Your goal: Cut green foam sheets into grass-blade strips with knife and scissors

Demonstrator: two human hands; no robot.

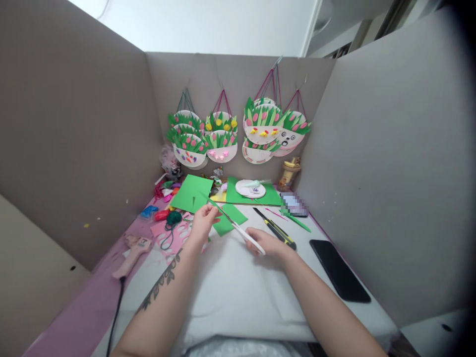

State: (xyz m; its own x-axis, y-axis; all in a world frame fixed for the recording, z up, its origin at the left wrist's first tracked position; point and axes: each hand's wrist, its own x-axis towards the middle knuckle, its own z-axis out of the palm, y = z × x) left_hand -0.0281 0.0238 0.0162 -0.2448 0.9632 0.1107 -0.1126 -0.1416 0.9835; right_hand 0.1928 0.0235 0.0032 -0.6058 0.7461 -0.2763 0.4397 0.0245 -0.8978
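Note:
My right hand [262, 241] is closed around a pair of scissors [253, 240] with white handles. The blades point up and to the left, toward my left hand [204, 221]. The fingers of my left hand are pinched together on a narrow piece of green paper [204, 196], beside the blade tips; part of it is hidden by the fingers. Just beyond the blades lies a loose green paper piece [234, 216] on the table. A larger green sheet [191, 191] rests behind my left hand.
To the right lie a yellow-black utility knife [277, 230], a green pen-like stick [300, 224] and a black phone [339, 270]. A pink glue gun [134, 255], dark green yarn [173, 218] and pink cut paper [159, 232] are left. Paper-plate flower baskets [263, 124] hang behind.

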